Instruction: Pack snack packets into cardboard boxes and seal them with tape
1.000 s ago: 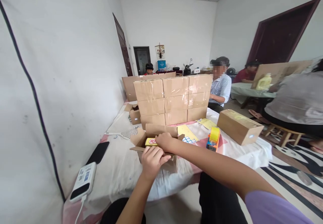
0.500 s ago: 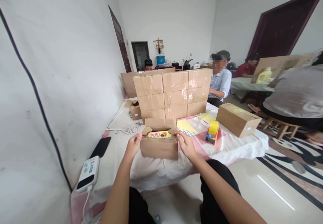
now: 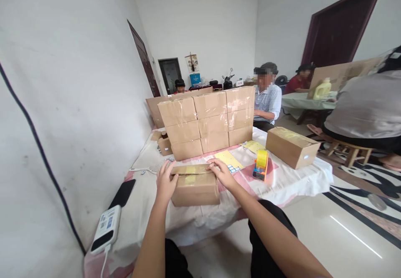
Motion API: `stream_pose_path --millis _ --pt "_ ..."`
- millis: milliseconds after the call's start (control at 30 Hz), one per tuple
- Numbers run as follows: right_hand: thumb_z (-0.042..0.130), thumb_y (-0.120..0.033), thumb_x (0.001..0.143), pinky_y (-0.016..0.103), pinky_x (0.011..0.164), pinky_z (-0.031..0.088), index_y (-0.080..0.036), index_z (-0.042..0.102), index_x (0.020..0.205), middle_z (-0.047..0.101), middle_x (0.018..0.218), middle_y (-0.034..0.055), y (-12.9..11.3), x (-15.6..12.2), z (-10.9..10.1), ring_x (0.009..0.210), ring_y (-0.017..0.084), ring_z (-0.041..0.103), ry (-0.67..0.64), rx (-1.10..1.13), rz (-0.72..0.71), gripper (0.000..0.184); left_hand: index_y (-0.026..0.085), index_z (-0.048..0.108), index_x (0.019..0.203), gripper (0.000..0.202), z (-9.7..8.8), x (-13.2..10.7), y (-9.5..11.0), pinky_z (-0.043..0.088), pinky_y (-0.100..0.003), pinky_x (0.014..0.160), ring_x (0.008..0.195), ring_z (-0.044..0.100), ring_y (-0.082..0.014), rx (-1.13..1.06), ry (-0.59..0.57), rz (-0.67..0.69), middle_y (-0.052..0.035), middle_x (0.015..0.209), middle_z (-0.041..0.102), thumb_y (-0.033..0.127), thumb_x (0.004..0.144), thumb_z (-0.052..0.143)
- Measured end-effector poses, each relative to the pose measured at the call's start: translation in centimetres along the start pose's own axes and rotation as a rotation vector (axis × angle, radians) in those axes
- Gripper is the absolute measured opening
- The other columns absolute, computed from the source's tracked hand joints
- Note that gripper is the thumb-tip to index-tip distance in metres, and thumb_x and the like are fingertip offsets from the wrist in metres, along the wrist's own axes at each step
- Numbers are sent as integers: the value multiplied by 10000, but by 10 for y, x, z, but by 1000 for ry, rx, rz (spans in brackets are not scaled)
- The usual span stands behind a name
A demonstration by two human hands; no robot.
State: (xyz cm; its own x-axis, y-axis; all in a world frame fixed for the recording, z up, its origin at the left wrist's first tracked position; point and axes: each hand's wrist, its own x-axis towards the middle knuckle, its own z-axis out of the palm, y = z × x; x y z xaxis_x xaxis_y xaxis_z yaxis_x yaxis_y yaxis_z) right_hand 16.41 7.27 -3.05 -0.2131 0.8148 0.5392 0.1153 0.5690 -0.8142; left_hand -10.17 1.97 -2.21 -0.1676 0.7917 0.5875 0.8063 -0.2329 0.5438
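A small cardboard box (image 3: 196,192) stands in front of me at the table's near side. Its near flap lies folded over the top, and the far flap (image 3: 191,169) is tilted up slightly, with a narrow gap between them. My left hand (image 3: 166,179) grips the left end of the box, thumb on the near side and fingers curled over the far flap. At the other end, my right hand (image 3: 222,172) holds the far flap's right corner between thumb and fingers. The flaps hide whatever lies inside.
Behind the box rises a wall of taped cartons (image 3: 213,123). To the right are an orange tape dispenser (image 3: 260,166), yellow sheets (image 3: 228,160) and a closed carton (image 3: 291,146). A white fly swatter (image 3: 156,168), a phone (image 3: 123,192) and a power bank (image 3: 106,228) lie left. Several people sit beyond.
Both hands have folded the box's long flaps inward over the top. The yellow package seen inside before is covered now. My view has shifted slightly.
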Motion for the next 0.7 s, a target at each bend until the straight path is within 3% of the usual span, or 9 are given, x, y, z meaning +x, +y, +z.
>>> stream_pose_path --millis 67,133,267,367,467,567,633,700 --pt "540 -327 932 463 1098 337 -230 701 1003 743 997 60 -2 -2 -4 1115 246 605 -22 -161 -45 201 288 754 1077 433 -3 -2 19 423 -496 1098 1227 598 -256 99 -151 134 -47 1268 692 103 825 455" --pt "521 -293 948 464 1112 305 -238 717 969 736 1077 60 -3 -4 -8 1182 241 569 -48 -248 -63 205 303 776 1021 427 -4 -5 37 486 -423 1024 1107 665 -227 133 -257 208 -17 1164 745 108 839 443" --pt "503 -289 962 447 1109 293 -246 706 1084 698 1204 61 0 -14 -14 1233 235 534 -84 -314 -93 240 313 728 1201 353 -1 -13 63 539 -376 870 1069 680 -271 263 -293 232 -35 1232 719 396 915 539" --pt "518 -284 924 461 1087 312 -209 630 1224 666 1252 101 5 -22 -31 1232 262 524 102 -397 -56 329 297 724 1215 470 2 -18 67 531 -382 859 1084 669 -307 345 -366 216 -58 1283 691 580 861 601" --pt "518 -287 873 490 1065 338 -176 610 1171 654 1203 129 12 -27 -74 1184 292 531 457 -473 53 331 259 702 1252 560 9 -22 63 506 -402 938 1152 633 -330 392 -406 197 -75 1349 651 621 831 623" --pt "505 -322 841 505 1054 364 -165 583 1114 615 1187 150 23 -34 -130 1173 304 513 772 -510 148 324 244 653 1314 546 19 -26 59 483 -410 983 1191 611 -329 400 -360 210 -85 1359 639 571 884 572" --pt "471 -348 844 492 1021 409 -148 542 1143 586 1201 171 34 -39 -162 1167 297 510 850 -462 240 367 232 610 1361 575 27 -27 59 480 -418 978 1175 618 -338 415 -304 237 -106 1334 652 567 898 552" --pt "448 -347 845 454 943 477 -136 515 1164 603 1154 169 44 -43 -182 1096 275 558 799 -398 323 388 205 606 1358 592 33 -27 60 481 -424 963 1143 630 -348 434 -261 263 -127 1306 665 574 899 542"
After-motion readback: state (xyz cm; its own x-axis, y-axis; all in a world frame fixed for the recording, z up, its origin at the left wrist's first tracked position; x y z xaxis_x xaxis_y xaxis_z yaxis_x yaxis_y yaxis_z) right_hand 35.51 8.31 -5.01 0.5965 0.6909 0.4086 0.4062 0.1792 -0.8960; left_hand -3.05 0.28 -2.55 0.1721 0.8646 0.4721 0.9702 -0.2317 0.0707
